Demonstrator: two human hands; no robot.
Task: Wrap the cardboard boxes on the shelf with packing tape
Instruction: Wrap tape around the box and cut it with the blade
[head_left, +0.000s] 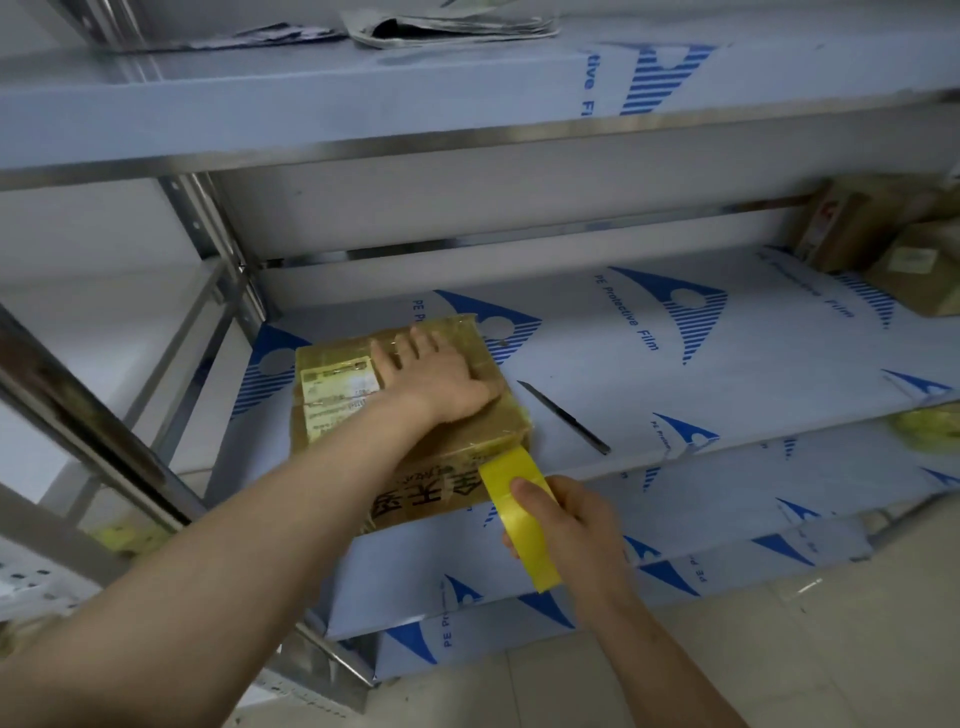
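Observation:
A brown cardboard box (337, 384) with a white shipping label lies on the middle shelf (727, 374), its near end jutting over the shelf's front edge. My left hand (436, 374) presses flat on the box top with fingers spread. My right hand (571, 525) grips a roll of yellow packing tape (530, 530) just below and in front of the box. A yellow strip runs from the roll up to the box's near right corner, where it sticks.
A dark utility knife (566, 418) lies on the shelf just right of the box. More taped cardboard boxes (883, 244) sit at the far right of the same shelf. Newspapers (447, 26) lie on the upper shelf. A steel upright (208, 234) stands at the left.

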